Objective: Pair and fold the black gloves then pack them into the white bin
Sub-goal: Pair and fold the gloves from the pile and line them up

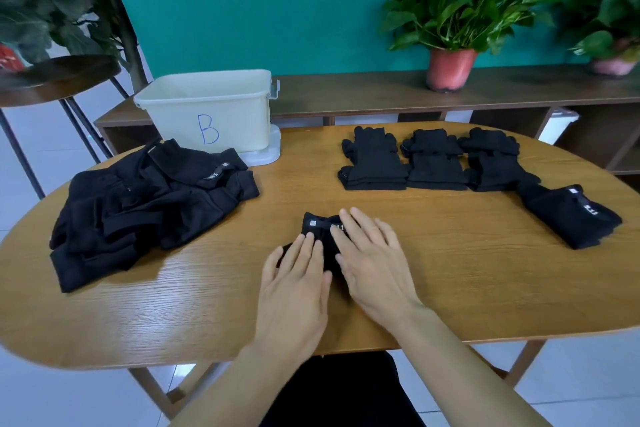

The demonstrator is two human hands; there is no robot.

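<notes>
Head camera first: oval desk (450,270), pale wood grain with a slight sheen. I've got both hands flat, left hand (294,291) and right hand (374,267), fingers straight and spread, pressing a soft black glove pair (320,227) near the front edge. My palms hide most of it; only a cuff strap with a small white tag shows. Rumpled glove heap (149,204) lies left, folded stacks (436,163) back right. White plastic bin (207,114), marked B, stands back left, inside out of sight.
</notes>
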